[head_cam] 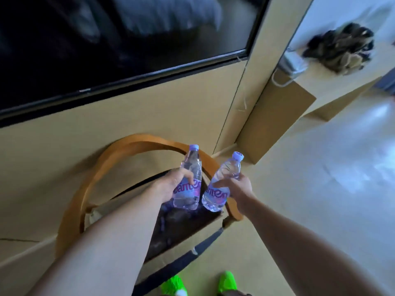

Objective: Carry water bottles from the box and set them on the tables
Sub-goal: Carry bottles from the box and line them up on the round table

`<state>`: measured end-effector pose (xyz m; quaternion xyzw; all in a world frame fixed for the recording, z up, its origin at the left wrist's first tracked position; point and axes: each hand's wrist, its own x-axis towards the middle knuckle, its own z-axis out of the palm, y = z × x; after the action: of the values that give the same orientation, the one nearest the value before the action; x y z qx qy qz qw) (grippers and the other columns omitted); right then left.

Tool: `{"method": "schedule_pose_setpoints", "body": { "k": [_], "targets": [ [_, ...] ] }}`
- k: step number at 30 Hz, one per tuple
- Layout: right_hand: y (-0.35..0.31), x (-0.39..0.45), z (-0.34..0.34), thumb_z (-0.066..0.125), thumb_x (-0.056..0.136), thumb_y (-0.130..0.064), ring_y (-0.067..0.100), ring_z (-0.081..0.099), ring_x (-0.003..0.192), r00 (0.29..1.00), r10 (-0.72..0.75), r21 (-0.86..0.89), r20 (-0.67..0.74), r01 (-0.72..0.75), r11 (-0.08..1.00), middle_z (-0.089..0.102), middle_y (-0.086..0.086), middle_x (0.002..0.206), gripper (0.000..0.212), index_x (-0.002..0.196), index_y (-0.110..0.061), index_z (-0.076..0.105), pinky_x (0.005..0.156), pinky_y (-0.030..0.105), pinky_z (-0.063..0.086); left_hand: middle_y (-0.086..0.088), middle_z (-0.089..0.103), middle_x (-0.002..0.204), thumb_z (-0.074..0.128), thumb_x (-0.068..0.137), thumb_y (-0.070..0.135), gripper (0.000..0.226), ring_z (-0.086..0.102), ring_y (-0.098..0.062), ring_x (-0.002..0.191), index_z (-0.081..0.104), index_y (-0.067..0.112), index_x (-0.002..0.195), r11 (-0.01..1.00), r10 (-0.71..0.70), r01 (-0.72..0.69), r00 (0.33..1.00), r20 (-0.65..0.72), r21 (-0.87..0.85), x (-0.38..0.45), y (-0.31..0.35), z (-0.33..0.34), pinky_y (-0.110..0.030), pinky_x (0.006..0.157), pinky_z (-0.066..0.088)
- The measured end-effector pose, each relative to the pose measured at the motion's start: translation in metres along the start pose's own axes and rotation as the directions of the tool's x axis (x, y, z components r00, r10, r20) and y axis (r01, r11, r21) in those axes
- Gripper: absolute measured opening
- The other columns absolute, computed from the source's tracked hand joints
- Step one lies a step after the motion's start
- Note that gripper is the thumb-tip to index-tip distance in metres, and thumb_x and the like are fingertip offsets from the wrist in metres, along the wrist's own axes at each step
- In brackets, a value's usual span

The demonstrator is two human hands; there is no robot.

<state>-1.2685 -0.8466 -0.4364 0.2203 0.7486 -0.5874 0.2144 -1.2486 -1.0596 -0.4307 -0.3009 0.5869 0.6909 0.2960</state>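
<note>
clear bottle (189, 189) in left hand (171, 184), another (220, 186) in right hand (239, 186)

A curved wooden chair (89, 189) stands below a dark television (106, 50); green shoes (227, 282).

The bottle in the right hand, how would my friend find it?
Find the big black TV screen, then look down to the cardboard box on the wooden chair. Two water bottles are held above it. The right hand's bottle leans sideways; the other one stands straighter.
</note>
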Motion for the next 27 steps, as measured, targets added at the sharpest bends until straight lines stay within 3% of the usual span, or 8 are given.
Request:
{"method": "schedule_pose_setpoints", "body": {
  "k": [5, 7, 10, 13, 16, 19, 23, 27],
  "targets": [
    [-0.029, -0.026, -0.096, 0.086, 0.049, -0.016, 0.006, 0.072, 0.058, 0.999, -0.022, 0.287, -0.033, 0.03, 0.958, 0.076, -0.005, 0.071, 0.048, 0.094, -0.018, 0.07, 0.05, 0.022, 0.053, -0.019, 0.067, 0.084, 0.071, 0.011, 0.014, 0.072, 0.065, -0.034, 0.071, 0.063, 0.007, 0.082, 0.996, 0.087, -0.085, 0.981, 0.171, -0.016, -0.023, 0.052, 0.102, -0.041, 0.077, 0.055],
    [-0.03, -0.043, -0.149, 0.085, 0.056, -0.016, 0.008, 0.07, 0.055, 0.994, -0.06, 0.357, -0.089, 0.088, 0.93, 0.075, -0.002, 0.071, 0.04, 0.093, -0.017, 0.069, 0.049, 0.022, 0.051, -0.018, 0.065, 0.086, 0.073, 0.022, 0.013, 0.068, 0.063, -0.034, 0.075, 0.065, 0.007, 0.089, 0.992, 0.122, -0.129, 0.964, 0.238, 0.013, -0.04, 0.066, 0.158, -0.043, 0.084, 0.051],
    [-0.023, -0.072, -0.232, 0.084, 0.053, -0.029, 0.015, 0.067, 0.063, 0.981, -0.077, 0.485, -0.177, 0.155, 0.86, 0.071, 0.003, 0.077, 0.055, 0.104, -0.015, 0.069, 0.058, 0.027, 0.051, -0.016, 0.065, 0.082, 0.079, 0.056, 0.021, 0.043, 0.062, -0.031, 0.07, 0.067, 0.008, 0.095, 0.97, 0.188, -0.228, 0.921, 0.341, 0.081, -0.068, 0.077, 0.25, -0.04, 0.081, 0.051],
    [-0.002, -0.095, -0.314, 0.076, 0.07, -0.033, 0.028, 0.07, 0.075, 0.977, -0.09, 0.665, -0.192, 0.197, 0.721, 0.071, 0.009, 0.084, 0.045, 0.109, -0.014, 0.065, 0.079, 0.039, 0.055, -0.011, 0.062, 0.071, 0.085, 0.078, 0.04, 0.038, 0.061, -0.026, 0.061, 0.064, 0.01, 0.089, 0.957, 0.195, -0.267, 0.882, 0.429, 0.115, -0.087, 0.074, 0.345, -0.035, 0.068, 0.054],
    [0.021, -0.118, -0.387, 0.063, 0.091, -0.031, 0.028, 0.065, 0.069, 0.963, -0.128, 0.833, -0.237, 0.269, 0.484, 0.063, 0.011, 0.077, 0.024, 0.1, -0.01, 0.059, 0.077, 0.04, 0.055, -0.009, 0.065, 0.072, 0.089, 0.064, 0.045, 0.051, 0.062, -0.026, 0.065, 0.064, 0.011, 0.091, 0.935, 0.219, -0.33, 0.83, 0.513, 0.133, -0.1, 0.064, 0.432, -0.04, 0.076, 0.054],
    [0.039, -0.143, -0.451, 0.066, 0.092, -0.045, 0.025, 0.06, 0.07, 0.93, -0.142, 0.837, -0.34, 0.368, 0.405, 0.055, 0.008, 0.078, 0.035, 0.102, -0.013, 0.055, 0.076, 0.041, 0.052, -0.015, 0.067, 0.087, 0.091, 0.061, 0.043, 0.06, 0.064, -0.032, 0.081, 0.066, 0.009, 0.104, 0.9, 0.24, -0.397, 0.796, 0.556, 0.179, -0.114, 0.052, 0.506, -0.047, 0.09, 0.055],
    [0.059, -0.169, -0.524, 0.074, 0.086, -0.047, 0.025, 0.066, 0.062, 0.903, -0.098, 0.785, -0.418, 0.413, 0.461, 0.062, 0.009, 0.073, 0.038, 0.098, -0.014, 0.058, 0.069, 0.038, 0.059, -0.018, 0.067, 0.086, 0.09, 0.074, 0.025, 0.039, 0.064, -0.031, 0.073, 0.069, 0.01, 0.104, 0.859, 0.223, -0.447, 0.766, 0.603, 0.249, -0.126, 0.037, 0.592, -0.04, 0.073, 0.056],
    [0.072, -0.175, -0.587, 0.08, 0.082, -0.039, 0.033, 0.065, 0.08, 0.851, -0.124, 0.749, -0.511, 0.511, 0.422, 0.06, 0.016, 0.091, 0.04, 0.105, -0.016, 0.058, 0.087, 0.049, 0.055, -0.024, 0.068, 0.094, 0.085, 0.077, 0.021, 0.033, 0.065, -0.038, 0.084, 0.069, 0.008, 0.103, 0.822, 0.172, -0.48, 0.723, 0.669, 0.307, -0.128, 0.029, 0.672, -0.049, 0.081, 0.057]
  ]
}}
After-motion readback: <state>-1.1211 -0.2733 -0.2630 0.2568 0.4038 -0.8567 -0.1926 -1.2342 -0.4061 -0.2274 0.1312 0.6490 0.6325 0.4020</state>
